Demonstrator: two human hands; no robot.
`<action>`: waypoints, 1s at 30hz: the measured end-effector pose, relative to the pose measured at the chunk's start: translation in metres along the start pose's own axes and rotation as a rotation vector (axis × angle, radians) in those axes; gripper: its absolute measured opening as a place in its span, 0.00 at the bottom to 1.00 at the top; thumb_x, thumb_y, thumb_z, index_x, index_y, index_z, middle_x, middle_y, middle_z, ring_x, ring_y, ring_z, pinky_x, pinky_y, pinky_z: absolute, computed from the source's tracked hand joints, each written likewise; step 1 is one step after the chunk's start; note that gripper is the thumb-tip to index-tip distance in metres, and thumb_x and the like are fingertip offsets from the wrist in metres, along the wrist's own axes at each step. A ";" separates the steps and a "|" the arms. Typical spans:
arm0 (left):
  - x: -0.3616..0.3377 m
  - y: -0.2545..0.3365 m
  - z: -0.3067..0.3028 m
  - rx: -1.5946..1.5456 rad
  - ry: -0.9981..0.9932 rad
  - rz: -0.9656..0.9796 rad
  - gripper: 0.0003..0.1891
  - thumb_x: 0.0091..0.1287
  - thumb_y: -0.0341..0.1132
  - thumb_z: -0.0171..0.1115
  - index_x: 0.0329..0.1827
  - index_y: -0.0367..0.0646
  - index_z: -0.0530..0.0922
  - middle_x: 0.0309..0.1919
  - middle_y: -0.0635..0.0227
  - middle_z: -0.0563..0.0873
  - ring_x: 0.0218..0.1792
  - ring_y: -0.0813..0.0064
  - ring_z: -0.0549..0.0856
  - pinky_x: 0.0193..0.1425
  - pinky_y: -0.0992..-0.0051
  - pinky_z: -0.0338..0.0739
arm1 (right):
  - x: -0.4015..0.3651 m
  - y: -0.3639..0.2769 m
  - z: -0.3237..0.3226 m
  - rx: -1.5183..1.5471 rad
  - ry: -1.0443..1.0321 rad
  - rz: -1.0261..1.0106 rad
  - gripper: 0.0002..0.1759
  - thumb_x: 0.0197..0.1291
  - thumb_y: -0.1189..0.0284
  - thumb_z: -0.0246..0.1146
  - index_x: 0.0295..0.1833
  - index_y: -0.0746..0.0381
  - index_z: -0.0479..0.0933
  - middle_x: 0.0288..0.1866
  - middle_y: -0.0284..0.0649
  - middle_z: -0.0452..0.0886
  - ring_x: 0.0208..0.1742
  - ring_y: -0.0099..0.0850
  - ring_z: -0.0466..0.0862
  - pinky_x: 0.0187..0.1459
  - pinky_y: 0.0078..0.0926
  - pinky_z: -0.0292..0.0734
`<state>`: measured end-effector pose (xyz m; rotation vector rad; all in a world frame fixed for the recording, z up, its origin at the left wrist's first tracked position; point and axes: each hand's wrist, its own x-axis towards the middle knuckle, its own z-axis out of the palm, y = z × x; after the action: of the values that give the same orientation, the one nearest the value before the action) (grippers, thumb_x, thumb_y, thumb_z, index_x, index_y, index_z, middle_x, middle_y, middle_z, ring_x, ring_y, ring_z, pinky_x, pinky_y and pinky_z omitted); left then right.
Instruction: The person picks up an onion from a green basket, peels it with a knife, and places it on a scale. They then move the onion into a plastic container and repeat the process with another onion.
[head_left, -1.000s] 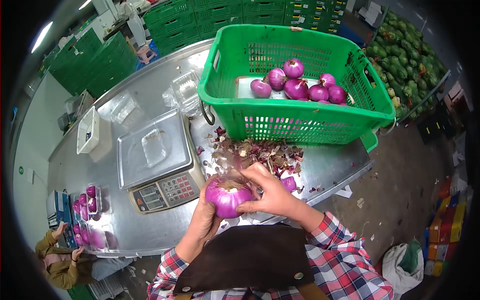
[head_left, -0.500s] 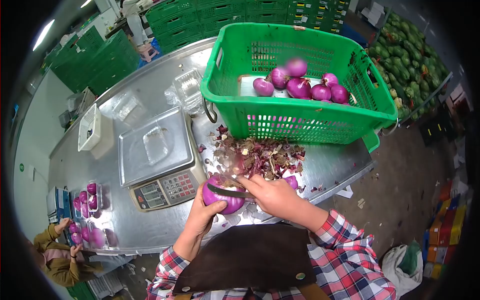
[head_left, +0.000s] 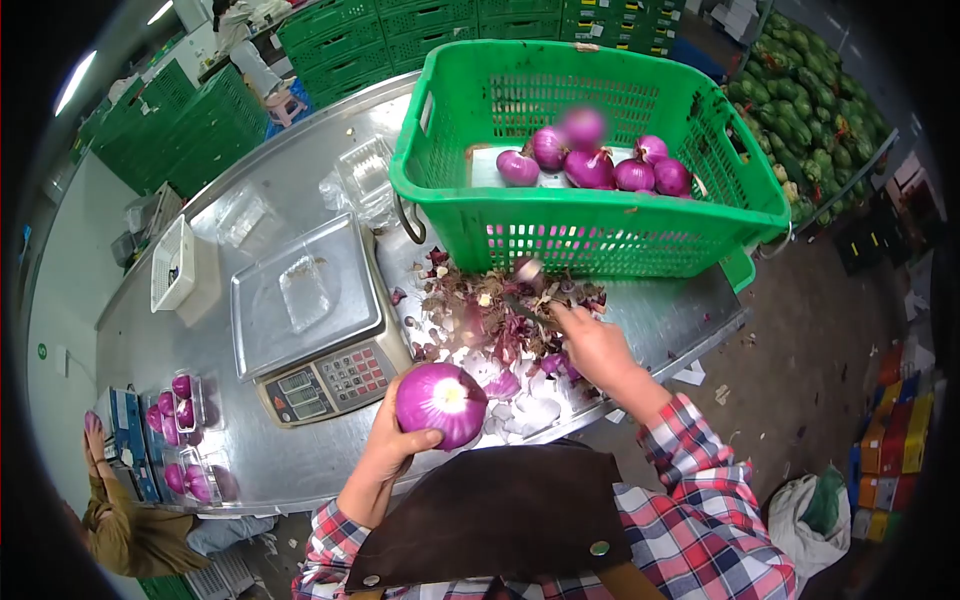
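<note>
My left hand (head_left: 385, 442) is wrapped round a large purple onion (head_left: 436, 408), its pale cut end facing up. My right hand (head_left: 603, 356) is closed on a knife (head_left: 530, 311), most of its handle hidden in the fist. The dark blade points left over a heap of onion skins and root trimmings (head_left: 470, 318), apart from the onion. Several more onions (head_left: 590, 169) lie in a green plastic basket (head_left: 600, 205) behind the heap.
Left of the heap stands a digital scale (head_left: 325, 375) with a clear plastic box (head_left: 303, 292) on its plate. Packed onions in clear trays (head_left: 195, 483) sit at the table's left end, near a co-worker (head_left: 135, 525). A white basket (head_left: 173, 265) stands farther back.
The knife has left the onion's top and moved right and away from me, over the trimmings. The onion's dry top is gone, baring a pale cut. The co-worker's hands have shifted left.
</note>
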<state>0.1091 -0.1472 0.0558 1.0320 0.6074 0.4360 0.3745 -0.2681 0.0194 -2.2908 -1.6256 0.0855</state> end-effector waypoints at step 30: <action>0.019 -0.010 -0.013 -0.650 -0.028 -0.076 0.49 0.46 0.72 0.56 0.63 0.42 0.63 0.56 0.51 0.73 0.57 0.48 0.73 0.46 0.45 0.77 | 0.042 -0.091 -0.004 0.676 0.287 -0.198 0.09 0.46 0.78 0.66 0.33 0.66 0.73 0.34 0.43 0.76 0.34 0.36 0.80 0.35 0.30 0.76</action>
<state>0.1153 -0.1321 0.0368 0.3934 0.4315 0.5054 0.3074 -0.2037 0.0563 -1.5504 -1.3883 0.2111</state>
